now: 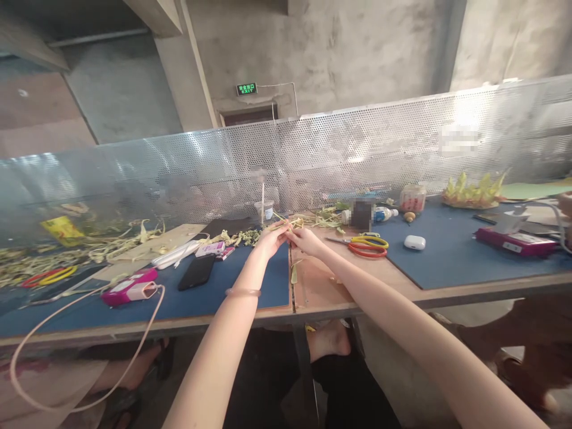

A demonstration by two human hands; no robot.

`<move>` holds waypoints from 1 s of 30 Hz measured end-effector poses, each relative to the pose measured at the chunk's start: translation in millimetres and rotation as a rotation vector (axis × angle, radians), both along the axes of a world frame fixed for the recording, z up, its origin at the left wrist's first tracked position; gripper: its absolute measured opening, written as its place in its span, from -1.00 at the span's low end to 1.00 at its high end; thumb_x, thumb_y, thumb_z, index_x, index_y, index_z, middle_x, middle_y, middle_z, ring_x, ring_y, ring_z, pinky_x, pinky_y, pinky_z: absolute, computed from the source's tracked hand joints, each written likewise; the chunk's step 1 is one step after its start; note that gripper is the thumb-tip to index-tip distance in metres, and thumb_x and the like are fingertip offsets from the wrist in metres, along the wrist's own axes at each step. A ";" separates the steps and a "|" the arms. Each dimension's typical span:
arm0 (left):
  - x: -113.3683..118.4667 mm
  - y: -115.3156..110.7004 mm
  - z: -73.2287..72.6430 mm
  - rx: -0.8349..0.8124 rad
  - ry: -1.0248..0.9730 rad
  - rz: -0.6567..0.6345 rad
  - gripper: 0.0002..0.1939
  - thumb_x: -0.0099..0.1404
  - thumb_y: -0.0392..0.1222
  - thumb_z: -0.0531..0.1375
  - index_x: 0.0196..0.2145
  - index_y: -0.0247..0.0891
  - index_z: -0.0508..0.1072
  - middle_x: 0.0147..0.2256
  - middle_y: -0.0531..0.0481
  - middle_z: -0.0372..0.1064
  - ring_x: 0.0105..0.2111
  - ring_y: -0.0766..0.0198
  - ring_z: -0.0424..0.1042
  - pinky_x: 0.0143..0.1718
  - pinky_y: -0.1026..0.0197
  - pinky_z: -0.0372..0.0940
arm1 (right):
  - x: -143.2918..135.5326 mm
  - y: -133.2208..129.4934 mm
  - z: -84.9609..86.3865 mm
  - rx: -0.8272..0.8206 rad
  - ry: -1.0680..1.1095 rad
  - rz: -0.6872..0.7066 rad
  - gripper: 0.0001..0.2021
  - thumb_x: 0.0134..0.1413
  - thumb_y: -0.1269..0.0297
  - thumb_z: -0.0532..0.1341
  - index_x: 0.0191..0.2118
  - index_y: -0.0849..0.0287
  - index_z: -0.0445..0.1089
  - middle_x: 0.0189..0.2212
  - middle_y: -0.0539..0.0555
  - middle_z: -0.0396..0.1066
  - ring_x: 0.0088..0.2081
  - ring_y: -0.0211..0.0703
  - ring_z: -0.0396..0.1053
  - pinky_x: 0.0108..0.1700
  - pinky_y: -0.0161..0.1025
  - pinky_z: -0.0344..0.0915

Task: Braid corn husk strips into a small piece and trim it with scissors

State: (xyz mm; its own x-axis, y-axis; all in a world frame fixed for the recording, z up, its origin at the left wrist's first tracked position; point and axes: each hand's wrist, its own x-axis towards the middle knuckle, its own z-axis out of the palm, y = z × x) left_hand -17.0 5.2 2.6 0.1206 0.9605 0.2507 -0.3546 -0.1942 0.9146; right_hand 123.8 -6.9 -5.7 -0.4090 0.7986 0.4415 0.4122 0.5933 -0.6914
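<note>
Open tabletop (pixel 315 289) separates front edge (pixel 277 314) from left hand (pixel 270 240) and right hand (pixel 306 241), fingers (pixel 281 227) pinching plant piece (pixel 298 223).

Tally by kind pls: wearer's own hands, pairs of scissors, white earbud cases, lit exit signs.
Wearer's hands: 2 (left hand, right hand)
Scissors: 2 (red-and-yellow pair right of the hands, red-and-yellow pair at far left)
White earbud case: 1
Lit exit sign: 1
Total: 6
</note>
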 end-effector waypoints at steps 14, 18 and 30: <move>-0.8 1.0 -5.8 -0.025 0.086 -0.026 -0.73 0.27 -0.17 0.10 -0.09 -0.32 0.32 -0.15 -0.09 0.32 -0.25 0.24 0.38 -0.28 0.10 0.35 | -0.3 -3.0 2.8 -0.033 -0.053 0.065 -0.73 0.19 0.15 0.06 -0.29 0.29 0.33 -0.46 -0.03 0.34 -0.51 -0.37 0.31 -0.45 -0.34 0.31; 0.8 0.9 -5.3 -0.043 0.069 -0.025 -0.73 0.27 -0.17 0.10 -0.09 -0.32 0.32 -0.14 -0.09 0.32 -0.25 0.24 0.38 -0.27 0.10 0.35 | -0.4 -4.2 3.3 0.022 -0.082 0.044 -0.72 0.19 0.15 0.06 -0.30 0.28 0.34 -0.45 -0.03 0.35 -0.48 -0.35 0.32 -0.41 -0.31 0.32; 1.9 -2.7 -1.8 -0.072 -0.020 0.016 -0.74 0.27 -0.18 0.10 -0.10 -0.32 0.33 -0.14 -0.09 0.32 -0.24 0.24 0.38 -0.26 0.10 0.34 | 0.0 -11.8 7.0 0.210 -0.181 -0.059 -0.73 0.19 0.15 0.06 -0.34 0.27 0.35 -0.43 -0.02 0.37 -0.43 -0.32 0.34 -0.32 -0.26 0.32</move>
State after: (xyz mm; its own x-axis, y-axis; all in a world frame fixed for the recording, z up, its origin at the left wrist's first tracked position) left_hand -15.1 2.5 0.7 0.1004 0.9779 0.1835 -0.3705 -0.1344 0.9190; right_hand 123.8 -18.7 1.3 -0.4513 0.7225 0.5238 0.5561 0.6868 -0.4681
